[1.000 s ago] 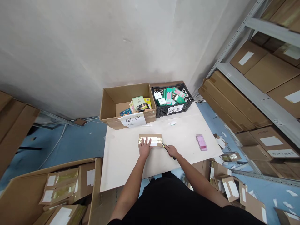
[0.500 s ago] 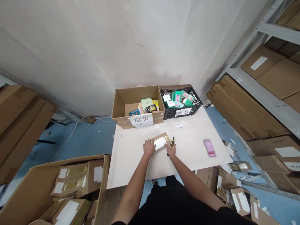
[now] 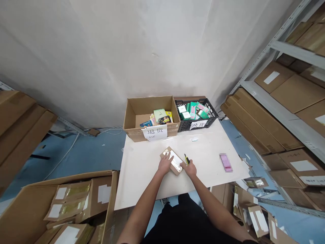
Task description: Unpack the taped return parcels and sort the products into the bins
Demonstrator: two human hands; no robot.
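A small brown cardboard box (image 3: 177,165) with a white label and clear tape lies slanted on the white table. My left hand (image 3: 165,163) rests on its upper left part, with the fingers stretched out over the label. In my right hand (image 3: 191,168) is a black and yellow box cutter (image 3: 187,159), pointing away from me. That hand is closed around the cutter, while its thumb or fingertips touch the right side of the box. Whether the blade is out is too small to tell.
Behind stand an open carton (image 3: 134,134) with booklets and a black crate (image 3: 184,128) of green and white packs. A pixelated pink item (image 3: 225,162) lies at right. A large carton (image 3: 114,189) of parcels stands at left; shelves (image 3: 281,98) and more parcels (image 3: 256,217) are at right.
The cardboard box has turned clockwise, so its far end now points up and left. My left hand has moved onto its top. My right hand has shifted slightly right with the cutter.
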